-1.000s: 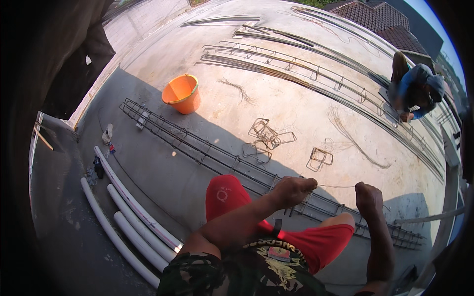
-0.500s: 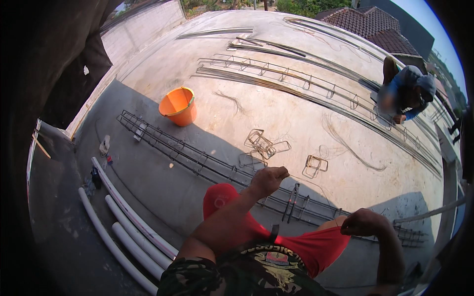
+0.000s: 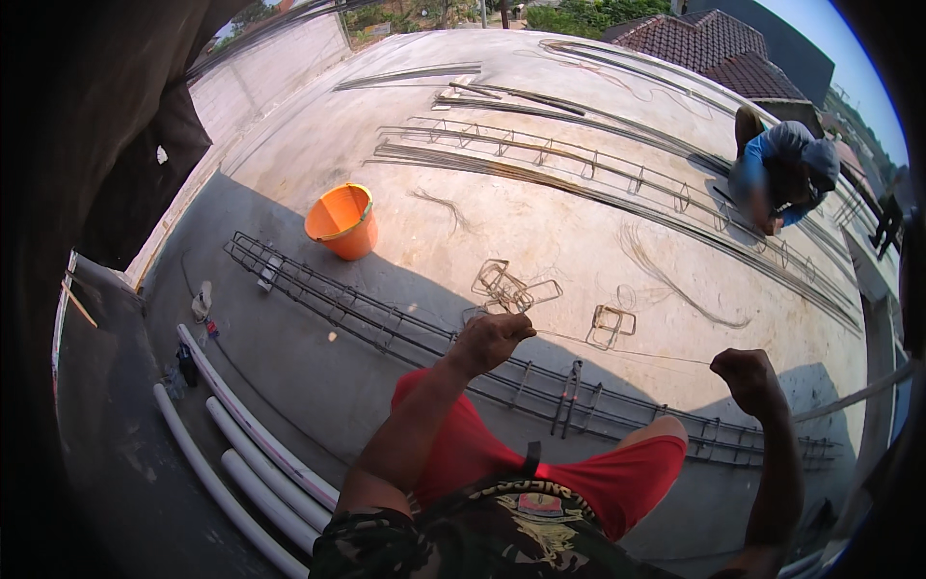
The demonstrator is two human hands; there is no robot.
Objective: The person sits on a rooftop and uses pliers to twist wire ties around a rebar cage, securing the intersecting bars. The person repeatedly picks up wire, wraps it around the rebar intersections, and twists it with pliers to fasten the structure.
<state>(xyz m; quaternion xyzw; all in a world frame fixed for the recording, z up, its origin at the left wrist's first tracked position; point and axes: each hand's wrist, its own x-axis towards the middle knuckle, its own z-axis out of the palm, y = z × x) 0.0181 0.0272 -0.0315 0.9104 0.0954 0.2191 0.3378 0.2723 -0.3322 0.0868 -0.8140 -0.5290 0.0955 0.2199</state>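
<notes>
Between my two closed hands a thin wire (image 3: 627, 349) is stretched nearly straight. My left hand (image 3: 492, 343) pinches one end, above the steel rebar cage (image 3: 362, 314) lying on the floor in front of me. Out to the right, my right hand (image 3: 748, 379) is closed on the other end, with its fingertips partly hidden. Long-handled pincers (image 3: 567, 398) rest across the cage between my hands. Just beyond my left hand lies a heap of bent rectangular stirrups (image 3: 503, 285). Another small group of stirrups (image 3: 611, 326) lies under the line of the wire.
An orange bucket (image 3: 355, 232) stands beyond the cage. Loose wire (image 3: 666, 275) and long steel bars (image 3: 540, 172) lie farther out. Another person (image 3: 786, 179) crouches at the far right over a second cage. White pipes (image 3: 256, 444) are on my left.
My right hand has risen from beside my right knee and moved outward, away from me. My left hand has shifted slightly left and up. The wire between them is now pulled nearly straight.
</notes>
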